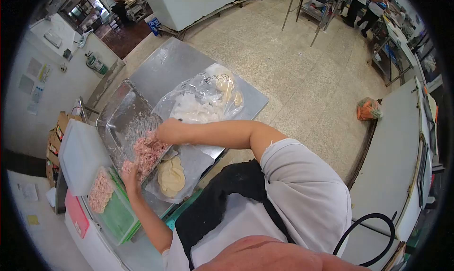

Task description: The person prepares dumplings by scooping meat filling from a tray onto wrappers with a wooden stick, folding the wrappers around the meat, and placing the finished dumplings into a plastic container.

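Pink minced meat (147, 152) lies heaped at the near end of a metal tray (124, 111). My right hand (170, 132) is closed at the far side of the heap, its fingertips down in the meat. At the left side of the heap, my left hand (130, 172) touches the meat near the tray's edge; its fingers are partly hidden. Beside the tray, pale yellow dough rounds (171, 176) rest on a plastic sheet (196, 161). Farther back sits a clear plastic bag (198, 103) with pale contents.
To the left, a green-rimmed container (116, 216) holds more meat (100, 191), near a white lid (84, 157) and a pink board (76, 214). The metal table (172, 58) reaches back toward a white freezer (198, 6). Several people are in the background.
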### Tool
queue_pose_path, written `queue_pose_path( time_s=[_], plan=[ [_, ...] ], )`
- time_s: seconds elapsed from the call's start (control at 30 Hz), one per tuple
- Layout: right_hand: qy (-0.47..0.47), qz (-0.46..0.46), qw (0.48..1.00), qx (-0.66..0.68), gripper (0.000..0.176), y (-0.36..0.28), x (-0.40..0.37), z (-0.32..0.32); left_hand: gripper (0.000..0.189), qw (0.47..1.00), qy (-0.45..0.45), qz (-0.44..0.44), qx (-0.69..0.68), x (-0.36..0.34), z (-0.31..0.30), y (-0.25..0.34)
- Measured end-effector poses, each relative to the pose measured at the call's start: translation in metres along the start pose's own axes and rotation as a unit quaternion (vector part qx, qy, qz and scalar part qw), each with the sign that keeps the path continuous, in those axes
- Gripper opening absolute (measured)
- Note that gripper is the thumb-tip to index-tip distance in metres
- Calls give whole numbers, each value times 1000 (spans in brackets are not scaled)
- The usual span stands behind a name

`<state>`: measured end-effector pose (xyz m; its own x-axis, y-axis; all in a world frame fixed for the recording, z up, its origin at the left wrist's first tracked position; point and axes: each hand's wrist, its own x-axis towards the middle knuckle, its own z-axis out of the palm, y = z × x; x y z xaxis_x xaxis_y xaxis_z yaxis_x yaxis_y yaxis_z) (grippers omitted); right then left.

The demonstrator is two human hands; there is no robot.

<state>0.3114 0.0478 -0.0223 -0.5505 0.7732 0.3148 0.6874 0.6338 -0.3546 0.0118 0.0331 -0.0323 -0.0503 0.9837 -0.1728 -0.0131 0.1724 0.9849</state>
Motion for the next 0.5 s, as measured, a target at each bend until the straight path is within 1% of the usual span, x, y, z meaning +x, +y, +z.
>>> queue_pose_path(
  time_s=[0.03,0.1,0.13,0.17,0.2,0.23,0.27,0.3,0.33,0.37,0.4,0.43,0.47,0.5],
  plan=[
    [-19,15,1000,-10,22,11,-5,-4,48,1000,0,-2,5,-13,10,14],
    [-41,29,998,-23,21,13,-17,-19,61,983,-52,147,95,-42,37,43],
    [-24,39,997,68,22,2,-21,-42,61,984,-53,144,94,-50,45,54],
    [-6,47,986,158,22,-6,-21,-58,54,969,-52,191,150,-56,52,64],
    [-7,45,986,159,22,-12,-21,-61,47,948,-49,238,206,-58,55,69],
    [1,-28,976,217,23,-21,-21,-61,47,948,-47,237,206,-53,50,67],
    [11,-99,957,273,24,-27,-21,-59,38,947,-73,207,234,-40,40,63],
    [11,-99,956,275,24,-26,-18,-47,29,944,-99,177,261,-30,33,59],
    [6,-134,951,279,24,-22,-13,-32,29,943,-100,176,263,-26,30,55],
    [2,-170,945,281,24,-16,-9,-18,24,930,-111,215,277,-21,27,51],
    [3,-171,944,281,24,-15,-10,-29,19,915,-120,254,290,-18,27,48],
    [-40,-117,974,192,23,-15,-11,-50,19,914,-120,254,292,-17,27,43],
    [-82,-63,989,102,22,-15,-11,-62,21,949,-115,178,235,-19,25,38],
    [-81,-65,989,103,22,-22,-11,-58,24,973,-106,101,177,-20,23,35]
  ],
)
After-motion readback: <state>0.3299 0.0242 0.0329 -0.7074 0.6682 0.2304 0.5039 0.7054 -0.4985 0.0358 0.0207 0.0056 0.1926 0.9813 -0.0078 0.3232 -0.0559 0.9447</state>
